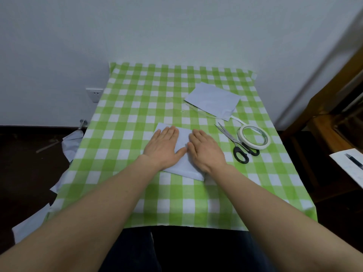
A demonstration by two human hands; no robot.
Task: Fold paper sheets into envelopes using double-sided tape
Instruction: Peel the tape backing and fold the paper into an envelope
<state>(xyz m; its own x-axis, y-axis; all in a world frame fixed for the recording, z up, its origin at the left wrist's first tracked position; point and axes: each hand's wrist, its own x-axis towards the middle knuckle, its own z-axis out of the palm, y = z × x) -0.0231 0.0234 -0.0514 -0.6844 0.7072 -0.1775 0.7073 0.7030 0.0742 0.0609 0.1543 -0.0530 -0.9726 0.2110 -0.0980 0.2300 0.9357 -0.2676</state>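
Bare forearms reach in from the bottom corners of the view and meet over the middle of the bench [137, 203], which is covered in a green and white checked cloth. Both hands lie flat, palms down, fingers straight and together, gripping nothing. The left hand [164, 146] presses on the left part of a folded white paper sheet [184, 163], its thumb stretched out to the right across the paper. The right hand [206, 150] presses on the right part of the same sheet, just beside the left, the two thumbs close to touching. The sheet lies slightly turned on the cloth, with its far left corner showing past the left fingertips and its near right corner showing below the right wrist.

To the right of the right hand, apart from it, lie black-handled scissors [235, 143], blades closed and pointing away to the upper left. Their handles touch a roll of double-sided tape [254, 136], which lies flat with a loose tail of tape running off toward the back. Further back on the right rests a second folded paper [213, 101], lying over that tail.

Off the bench on the left, crumpled white sheets [70, 142] lie on the dark floor, and a wall socket [94, 94] sits on the white wall. At the right edge stands dark wooden furniture [334, 124].
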